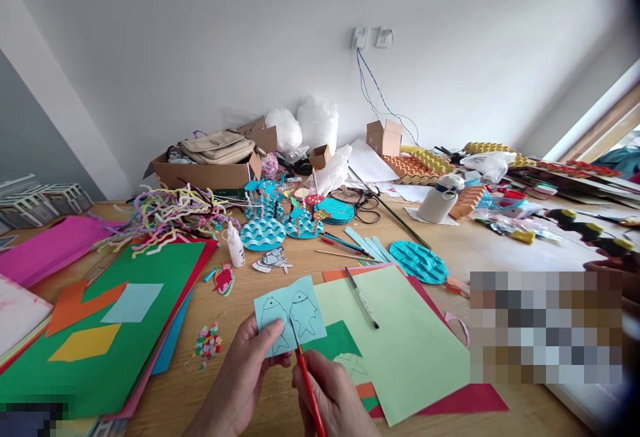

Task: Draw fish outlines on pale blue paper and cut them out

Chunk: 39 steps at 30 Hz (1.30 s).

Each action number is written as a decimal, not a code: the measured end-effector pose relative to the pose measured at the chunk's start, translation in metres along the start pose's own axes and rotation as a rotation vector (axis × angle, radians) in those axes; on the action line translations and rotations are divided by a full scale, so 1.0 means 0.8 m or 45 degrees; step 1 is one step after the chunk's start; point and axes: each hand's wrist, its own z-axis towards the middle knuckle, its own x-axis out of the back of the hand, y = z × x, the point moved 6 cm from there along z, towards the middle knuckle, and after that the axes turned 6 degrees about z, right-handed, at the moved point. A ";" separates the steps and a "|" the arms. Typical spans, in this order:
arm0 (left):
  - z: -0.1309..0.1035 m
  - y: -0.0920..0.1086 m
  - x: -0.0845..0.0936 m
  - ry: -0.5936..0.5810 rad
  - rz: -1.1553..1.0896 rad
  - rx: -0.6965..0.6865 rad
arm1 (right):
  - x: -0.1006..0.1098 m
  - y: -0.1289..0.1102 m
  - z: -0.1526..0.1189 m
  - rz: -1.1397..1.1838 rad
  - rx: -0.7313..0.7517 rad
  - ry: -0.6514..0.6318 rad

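My left hand (250,357) pinches a light blue paper (300,283) by its lower left part, thumb on top. Two fish outlines are drawn on it in dark lines, side by side. In my right hand (333,390) is a pair of red-handled scissors (307,387). Their blades reach onto the paper between the two fish. Fingers hide part of the handles. Beneath and to the right lie a pale green sheet (400,343) and a dark green scrap (343,340). A pen (363,298) rests on the pale green sheet.
Coloured sheets (150,357) lie at left, with pipe cleaners (175,213) behind. A white glue bottle (235,245) stands near a red paper fish (225,279) and confetti pieces (207,345). Blue wavy crafts (265,233) and a cardboard box (205,175) are farther back. Another person's hand (613,273) shows at right.
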 end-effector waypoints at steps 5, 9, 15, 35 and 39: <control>0.000 -0.001 -0.001 0.029 -0.015 0.024 | 0.003 0.005 0.004 -0.040 0.057 -0.002; 0.001 -0.003 -0.001 0.041 -0.020 0.031 | 0.003 0.009 0.005 -0.073 0.078 -0.027; -0.001 -0.008 -0.006 -0.018 -0.029 0.053 | 0.002 0.006 0.002 -0.022 0.045 -0.061; -0.009 -0.017 -0.016 -0.151 -0.027 0.070 | 0.001 -0.002 -0.005 0.054 0.018 -0.134; -0.008 -0.020 -0.015 -0.128 -0.025 0.091 | 0.003 -0.002 -0.005 0.045 0.027 -0.125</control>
